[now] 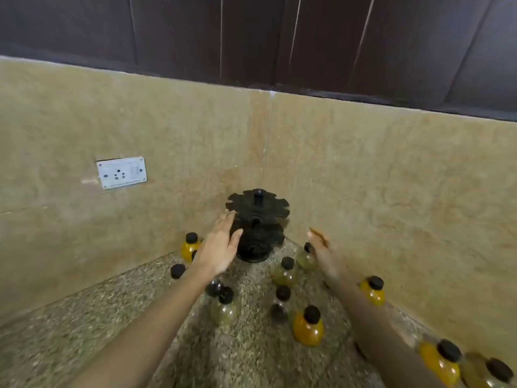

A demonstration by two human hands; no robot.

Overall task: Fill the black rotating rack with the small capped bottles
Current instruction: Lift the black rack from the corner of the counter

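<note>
The black rotating rack point(258, 211) stands in the corner of the speckled counter point(84, 337), its notched tiers holding no bottles. My left hand point(219, 245) is flat and open against the rack's left side. My right hand point(321, 253) is open a short way to the rack's right, holding nothing. Several small round bottles with black caps stand around: an orange one point(307, 327) in front, a pale one point(225, 308) near my left forearm, another pale one point(284, 273) and an orange one point(189, 246) left of the rack.
Beige stone walls meet behind the rack. A white socket plate point(121, 172) sits on the left wall. More orange bottles stand along the right wall point(373, 291) and at the lower right point(442, 362). A dark capped bottle point(178, 270) is on the left.
</note>
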